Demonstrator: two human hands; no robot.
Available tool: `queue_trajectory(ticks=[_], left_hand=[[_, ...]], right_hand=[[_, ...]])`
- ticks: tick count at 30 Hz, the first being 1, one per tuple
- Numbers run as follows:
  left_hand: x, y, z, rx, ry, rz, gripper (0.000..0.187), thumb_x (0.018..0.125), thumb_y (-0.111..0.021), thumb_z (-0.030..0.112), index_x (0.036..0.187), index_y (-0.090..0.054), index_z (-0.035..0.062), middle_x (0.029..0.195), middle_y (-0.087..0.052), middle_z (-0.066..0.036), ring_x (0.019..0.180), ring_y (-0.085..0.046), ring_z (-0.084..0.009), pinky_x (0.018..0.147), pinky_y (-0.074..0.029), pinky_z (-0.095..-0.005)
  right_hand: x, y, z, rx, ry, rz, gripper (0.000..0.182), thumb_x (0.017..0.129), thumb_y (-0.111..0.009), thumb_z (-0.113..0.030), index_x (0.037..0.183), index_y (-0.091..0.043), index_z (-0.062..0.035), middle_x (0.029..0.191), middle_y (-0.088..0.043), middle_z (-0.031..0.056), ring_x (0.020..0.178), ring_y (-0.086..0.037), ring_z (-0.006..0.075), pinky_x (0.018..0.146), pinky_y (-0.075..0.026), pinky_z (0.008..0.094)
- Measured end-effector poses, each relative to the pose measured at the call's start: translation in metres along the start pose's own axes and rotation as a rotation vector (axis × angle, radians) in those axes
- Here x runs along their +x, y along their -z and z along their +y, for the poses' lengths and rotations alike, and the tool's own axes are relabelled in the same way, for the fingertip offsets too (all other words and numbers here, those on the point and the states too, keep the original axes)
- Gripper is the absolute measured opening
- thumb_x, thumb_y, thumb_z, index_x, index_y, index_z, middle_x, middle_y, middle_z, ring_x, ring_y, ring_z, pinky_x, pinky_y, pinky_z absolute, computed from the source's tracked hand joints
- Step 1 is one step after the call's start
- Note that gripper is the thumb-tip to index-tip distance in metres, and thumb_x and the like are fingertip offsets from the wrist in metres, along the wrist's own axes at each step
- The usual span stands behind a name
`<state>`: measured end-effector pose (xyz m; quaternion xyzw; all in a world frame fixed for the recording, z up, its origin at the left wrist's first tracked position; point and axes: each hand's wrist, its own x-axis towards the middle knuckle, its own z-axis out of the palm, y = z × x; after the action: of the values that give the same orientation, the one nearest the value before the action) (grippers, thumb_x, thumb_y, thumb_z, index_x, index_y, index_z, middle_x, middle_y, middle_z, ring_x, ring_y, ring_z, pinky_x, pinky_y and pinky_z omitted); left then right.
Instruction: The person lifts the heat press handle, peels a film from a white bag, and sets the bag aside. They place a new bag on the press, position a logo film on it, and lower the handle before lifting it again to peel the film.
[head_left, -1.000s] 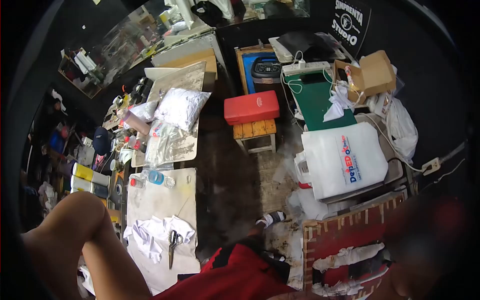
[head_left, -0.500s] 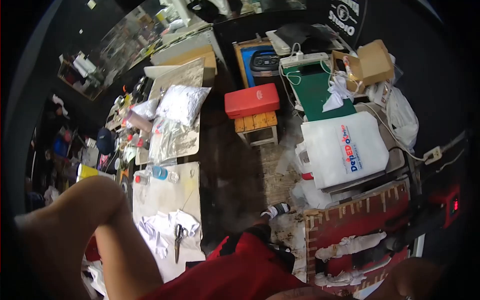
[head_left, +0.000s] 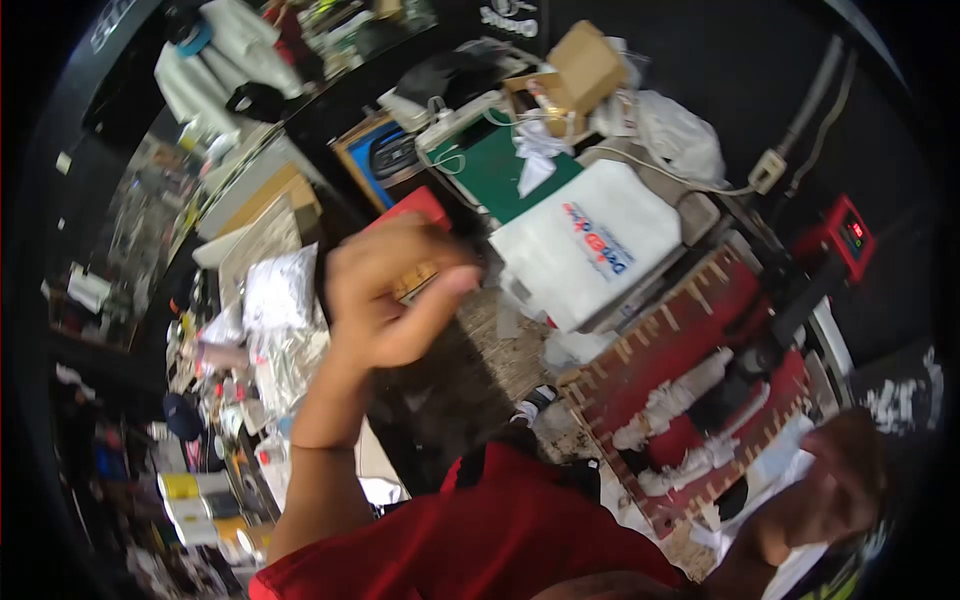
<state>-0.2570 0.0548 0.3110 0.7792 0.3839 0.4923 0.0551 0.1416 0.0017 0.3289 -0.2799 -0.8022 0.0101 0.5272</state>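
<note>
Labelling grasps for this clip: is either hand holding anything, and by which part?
Left hand: nothing visibly held, though it is blurred. Right hand: cannot be told, too dark and blurred.

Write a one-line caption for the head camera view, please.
Left hand in mid-air, right hand near a red panel, with a printed white bag beyond.

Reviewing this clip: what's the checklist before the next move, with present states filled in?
1. Left hand empty: ok, nothing visible in it, though blurred.
2. Right hand empty: cannot tell, dark and blurred.
3. White bag lying print side up: ok.
4. Bag apart from left hand in view: ok.
5. Red display lit: ok; its reading: cannot tell.
</note>
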Motion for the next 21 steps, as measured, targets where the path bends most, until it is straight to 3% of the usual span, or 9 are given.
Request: queue_trajectory(ticks=[3, 5, 7, 9, 11, 13, 14, 19, 21], left_hand=[[-0.005, -0.089, -0.015, -0.273, 0.205, -0.207, 0.012, 0.086, -0.072, 0.008, 0.080, -0.067, -0.0014, 0.073, -0.065, -0.009, 0.065, -0.062, -0.0171, 0.062, -0.049, -0.0315], [-0.021, -0.165, -0.025, -0.535, 0.222, -0.311, 0.015, 0.088, -0.072, 0.012, 0.084, -0.066, -0.0008, 0.074, -0.066, -0.009, 0.066, -0.062, -0.0151, 0.063, -0.049, -0.0314], [-0.030, -0.226, -0.013, -0.549, 0.341, -0.546, 0.016, 0.089, -0.072, 0.016, 0.090, -0.069, -0.0002, 0.078, -0.065, -0.007, 0.074, -0.061, -0.0149, 0.069, -0.048, -0.0290], [-0.052, -0.300, -0.004, -0.601, 0.366, -0.564, 0.032, 0.091, -0.072, 0.026, 0.112, -0.064, 0.0037, 0.106, -0.064, -0.010, 0.092, -0.062, -0.0174, 0.080, -0.050, -0.0308], [-0.065, -0.354, 0.018, -0.438, 0.189, -0.413, 0.053, 0.091, -0.069, 0.037, 0.124, -0.054, -0.0006, 0.119, -0.058, -0.022, 0.111, -0.057, -0.0351, 0.095, -0.046, -0.0436], [-0.080, -0.399, 0.034, -0.372, 0.228, -0.499, 0.072, 0.091, -0.066, 0.044, 0.137, -0.039, -0.0044, 0.132, -0.046, -0.027, 0.124, -0.044, -0.0428, 0.104, -0.037, -0.0482], [-0.089, -0.417, 0.041, -0.350, 0.207, -0.467, 0.080, 0.090, -0.066, 0.048, 0.138, -0.034, -0.0066, 0.132, -0.044, -0.031, 0.124, -0.043, -0.0455, 0.105, -0.037, -0.0497], [-0.085, -0.426, 0.057, -0.221, 0.281, -0.443, 0.090, 0.083, -0.073, 0.050, 0.136, -0.033, -0.0098, 0.131, -0.045, -0.034, 0.125, -0.044, -0.0466, 0.106, -0.037, -0.0486], [-0.079, -0.431, 0.046, -0.411, 0.595, -0.578, 0.100, 0.073, -0.082, 0.051, 0.136, -0.032, -0.0101, 0.134, -0.047, -0.035, 0.128, -0.047, -0.0454, 0.106, -0.039, -0.0447]], right_hand=[[-0.066, -0.021, -0.010, 0.153, -0.520, 0.061, 0.011, 0.091, -0.062, -0.006, 0.089, -0.068, 0.0035, 0.077, -0.066, 0.0147, 0.070, -0.061, 0.0210, 0.064, -0.049, 0.0314], [-0.123, -0.054, -0.017, 0.195, -0.886, 0.162, 0.013, 0.089, -0.066, -0.010, 0.093, -0.070, 0.0017, 0.079, -0.070, 0.0113, 0.067, -0.065, 0.0214, 0.063, -0.051, 0.0316], [-0.184, -0.072, -0.015, -0.027, -0.971, -0.046, 0.010, 0.090, -0.068, -0.009, 0.096, -0.071, -0.0017, 0.082, -0.071, 0.0115, 0.070, -0.067, 0.0210, 0.066, -0.052, 0.0296], [-0.254, -0.096, -0.013, -0.139, -1.090, 0.022, 0.009, 0.089, -0.070, -0.011, 0.091, -0.070, -0.0024, 0.082, -0.069, 0.0117, 0.070, -0.066, 0.0246, 0.064, -0.051, 0.0308], [-0.294, -0.113, -0.013, -0.342, -1.040, -0.009, 0.015, 0.086, -0.073, -0.014, 0.080, -0.066, -0.0023, 0.079, -0.065, 0.0120, 0.071, -0.062, 0.0286, 0.064, -0.049, 0.0359], [-0.304, -0.125, -0.014, -0.486, -0.784, 0.012, 0.021, 0.083, -0.074, -0.018, 0.072, -0.062, -0.0038, 0.075, -0.061, 0.0110, 0.072, -0.059, 0.0304, 0.065, -0.048, 0.0412], [-0.305, -0.130, -0.013, -0.538, -0.795, 0.020, 0.022, 0.083, -0.073, -0.019, 0.072, -0.062, -0.0047, 0.075, -0.060, 0.0104, 0.073, -0.059, 0.0293, 0.065, -0.048, 0.0412], [-0.306, -0.140, -0.014, -0.752, -0.823, -0.202, 0.040, 0.086, -0.068, -0.047, 0.078, -0.067, -0.0075, 0.079, -0.063, 0.0090, 0.079, -0.061, 0.0262, 0.074, -0.047, 0.0381], [-0.304, -0.135, -0.018, -0.740, -0.779, -0.245, 0.047, 0.084, -0.066, -0.054, 0.083, -0.068, -0.0073, 0.081, -0.064, 0.0094, 0.082, -0.062, 0.0261, 0.076, -0.047, 0.0384]])
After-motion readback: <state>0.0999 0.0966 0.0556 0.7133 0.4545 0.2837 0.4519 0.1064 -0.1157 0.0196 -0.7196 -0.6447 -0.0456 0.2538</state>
